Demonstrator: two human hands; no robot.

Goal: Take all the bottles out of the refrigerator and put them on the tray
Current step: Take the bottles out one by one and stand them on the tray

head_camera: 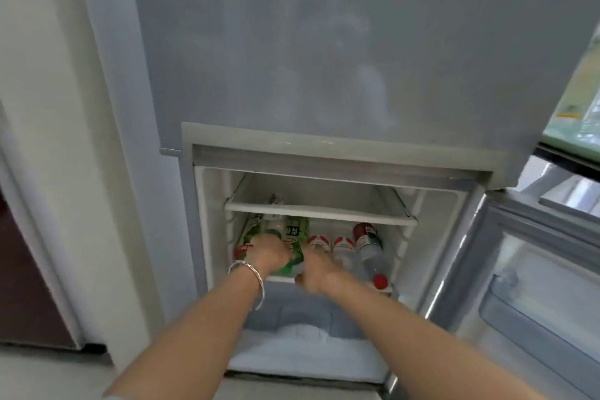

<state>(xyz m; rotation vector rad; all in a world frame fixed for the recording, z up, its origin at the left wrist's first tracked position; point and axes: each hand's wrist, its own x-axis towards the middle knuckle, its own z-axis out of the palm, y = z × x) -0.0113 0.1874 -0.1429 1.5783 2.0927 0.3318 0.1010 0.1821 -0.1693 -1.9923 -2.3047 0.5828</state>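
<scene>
The refrigerator [324, 75] has its lower door [535, 269] swung open to the right. Bottles lie on the lower shelf [386, 290]: green ones at left, red-labelled ones [343, 248] in the middle, a red-capped bottle [370, 252] at right. They look full, so heavy, stiff and probably slick; best gripped round the body. The left hand [268, 252] is closed on a green bottle [293, 255]. The right hand [316, 273] reaches beside it; I cannot tell its grip. The upper shelf [319, 213] hangs low overhead. No tray shows.

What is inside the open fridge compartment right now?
On the lower shelf: green-labelled bottles under the left hand, red-labelled ones by the right hand, a red-capped bottle lying down. Anything behind is hidden.
</scene>
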